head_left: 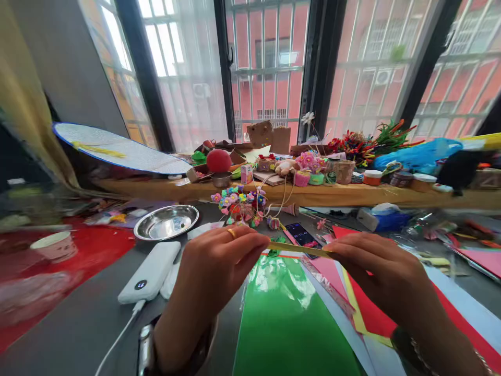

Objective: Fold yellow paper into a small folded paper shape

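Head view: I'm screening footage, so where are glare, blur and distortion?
In the head view, glare whitens part of the green sheet; blur smears the left edge around the paper cup; a left window frame slants, probably lens distortion; the yellow strip looks sharper.

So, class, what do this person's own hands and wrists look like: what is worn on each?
The left hand wears a gold-coloured metal ring, with a silver-cased wristwatch at the wrist. The right hand shows no ring; a thin silver-coloured chain bracelet circles its wrist. A dark item by that wrist is too unclear to identify. Neither hand is gloved.
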A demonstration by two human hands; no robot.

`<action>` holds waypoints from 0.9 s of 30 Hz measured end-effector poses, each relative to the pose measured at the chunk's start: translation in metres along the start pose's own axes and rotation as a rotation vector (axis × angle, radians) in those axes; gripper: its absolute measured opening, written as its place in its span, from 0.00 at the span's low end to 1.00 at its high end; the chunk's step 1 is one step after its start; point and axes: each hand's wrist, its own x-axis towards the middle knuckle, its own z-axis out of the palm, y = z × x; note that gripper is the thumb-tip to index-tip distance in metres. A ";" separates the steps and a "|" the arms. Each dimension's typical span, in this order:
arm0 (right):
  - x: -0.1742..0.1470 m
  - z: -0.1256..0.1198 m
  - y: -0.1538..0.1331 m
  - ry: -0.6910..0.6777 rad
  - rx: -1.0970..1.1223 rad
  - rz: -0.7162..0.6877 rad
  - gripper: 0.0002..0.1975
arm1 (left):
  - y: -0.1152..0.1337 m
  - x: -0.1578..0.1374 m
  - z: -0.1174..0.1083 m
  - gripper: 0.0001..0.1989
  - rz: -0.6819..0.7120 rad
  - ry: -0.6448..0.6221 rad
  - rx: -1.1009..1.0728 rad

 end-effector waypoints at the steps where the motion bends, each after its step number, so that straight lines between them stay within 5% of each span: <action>1: -0.001 -0.002 0.001 -0.006 0.003 0.008 0.06 | 0.001 0.001 -0.001 0.05 0.002 -0.003 -0.002; 7: -0.005 -0.009 0.010 0.005 -0.058 0.021 0.06 | -0.003 0.000 -0.006 0.04 -0.046 0.041 0.151; 13: -0.004 -0.006 0.015 -0.026 -0.047 0.018 0.06 | 0.005 0.003 -0.004 0.05 -0.129 0.213 0.289; 17: -0.002 0.004 0.007 -0.068 0.050 -0.024 0.07 | 0.033 0.013 0.017 0.05 0.069 0.004 0.084; 20: 0.000 0.010 -0.002 -0.076 0.078 -0.056 0.07 | 0.042 0.015 0.029 0.05 0.088 -0.166 0.084; 27: -0.001 0.009 0.003 -0.133 0.132 -0.023 0.08 | 0.020 0.007 0.017 0.11 0.055 -0.253 0.118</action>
